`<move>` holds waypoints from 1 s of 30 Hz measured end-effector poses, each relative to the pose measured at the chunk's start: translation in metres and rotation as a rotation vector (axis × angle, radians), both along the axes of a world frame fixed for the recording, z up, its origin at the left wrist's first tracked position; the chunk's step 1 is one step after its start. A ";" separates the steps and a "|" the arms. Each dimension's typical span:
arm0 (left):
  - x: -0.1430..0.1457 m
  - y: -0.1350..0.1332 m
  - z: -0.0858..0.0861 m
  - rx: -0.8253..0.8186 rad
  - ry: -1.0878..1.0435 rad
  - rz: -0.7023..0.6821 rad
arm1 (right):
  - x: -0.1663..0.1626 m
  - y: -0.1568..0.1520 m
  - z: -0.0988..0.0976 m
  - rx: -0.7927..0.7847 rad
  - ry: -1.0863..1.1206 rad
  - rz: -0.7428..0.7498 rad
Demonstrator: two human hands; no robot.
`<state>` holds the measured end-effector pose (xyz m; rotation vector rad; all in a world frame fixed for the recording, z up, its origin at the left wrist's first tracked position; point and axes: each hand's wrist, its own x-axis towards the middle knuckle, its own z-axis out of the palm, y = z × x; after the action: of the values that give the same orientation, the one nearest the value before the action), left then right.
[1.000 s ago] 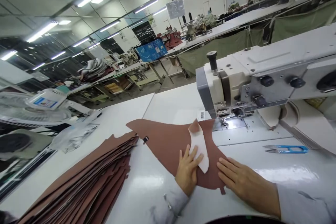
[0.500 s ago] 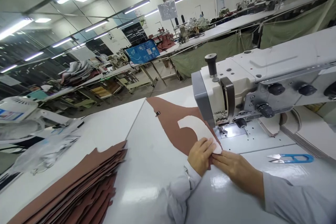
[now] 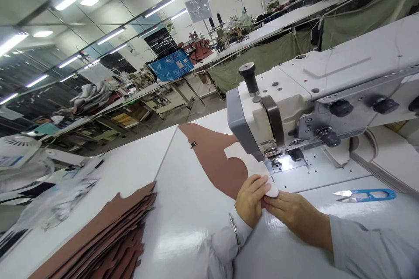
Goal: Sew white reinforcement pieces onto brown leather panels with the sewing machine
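A brown leather piece (image 3: 216, 157) lies flat on the white table, reaching under the head of the sewing machine (image 3: 294, 96). A curved white liner piece (image 3: 258, 170) rests on top of it. My left hand (image 3: 250, 198) pinches the near end of the white piece and the brown leather together, fingers curled. My right hand (image 3: 293, 213) lies beside it with fingertips pressing the same near corner, just in front of the lit needle plate (image 3: 288, 163).
A stack of brown leather pieces (image 3: 108, 235) sits at the table's near left. Blue thread snips (image 3: 366, 195) lie right of the needle plate. Crumpled clear plastic (image 3: 55, 202) and a white fan lie at far left. Other worktables and machines fill the background.
Both hands slid the brown piece with the white liner away from me and to the right, up to the machine's needle area. My hands closed together on its near corner.
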<state>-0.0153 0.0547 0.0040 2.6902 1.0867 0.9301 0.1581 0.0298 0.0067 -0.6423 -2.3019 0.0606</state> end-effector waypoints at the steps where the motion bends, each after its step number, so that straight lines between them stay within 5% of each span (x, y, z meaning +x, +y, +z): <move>1: 0.001 0.000 0.000 0.002 0.006 0.001 | 0.000 0.000 0.000 0.004 0.002 -0.003; 11: 0.004 -0.001 0.005 -0.077 -0.022 0.032 | -0.002 -0.001 -0.004 0.028 0.016 -0.007; 20: 0.022 0.014 0.000 -0.176 -0.051 0.023 | 0.017 0.006 0.002 -0.172 -0.086 -0.021; 30: 0.030 0.034 -0.003 -0.158 -0.097 -0.045 | 0.023 0.017 0.005 -0.198 -0.136 -0.083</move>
<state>0.0146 0.0884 0.0008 2.5055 1.0296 0.9157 0.1809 0.0472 0.0113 -0.8663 -2.4154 0.2140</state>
